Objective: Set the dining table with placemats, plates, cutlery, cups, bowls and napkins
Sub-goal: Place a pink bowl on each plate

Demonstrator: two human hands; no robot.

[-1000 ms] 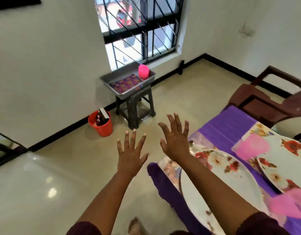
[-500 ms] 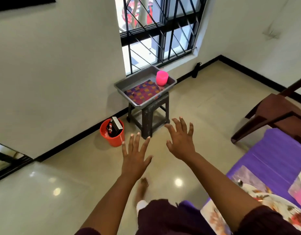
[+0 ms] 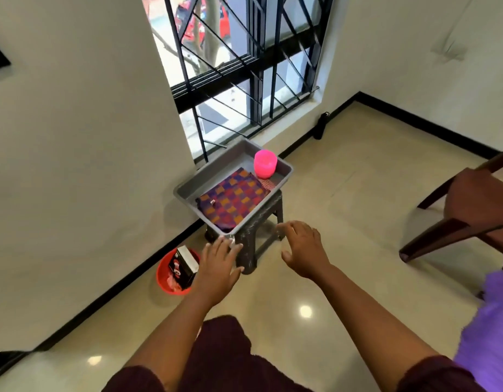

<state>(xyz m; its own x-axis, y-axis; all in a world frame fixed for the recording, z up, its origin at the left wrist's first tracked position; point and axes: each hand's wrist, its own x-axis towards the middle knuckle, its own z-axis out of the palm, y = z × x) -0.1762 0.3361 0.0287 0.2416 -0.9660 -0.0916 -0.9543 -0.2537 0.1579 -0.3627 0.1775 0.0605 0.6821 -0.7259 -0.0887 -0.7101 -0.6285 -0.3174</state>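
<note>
I see both hands held out over the floor, empty. My left hand (image 3: pixel 219 267) has its fingers straight and spread, tips by the tray's (image 3: pixel 188 185) near corner; whether they touch it I cannot tell. My right hand (image 3: pixel 302 250) is relaxed, fingers loosely bent, in front of the stool (image 3: pixel 251 247). The tray sits on the stool under the window (image 3: pixel 241 66). A pink cup (image 3: pixel 265 163) stands at its far right corner, a checked placemat (image 3: pixel 233 199) fills the near side. A red bucket (image 3: pixel 171 274) stands left of the stool.

Open air above tray (image 3: pixel 188 185), cup (image 3: pixel 265 167) rearward
</note>
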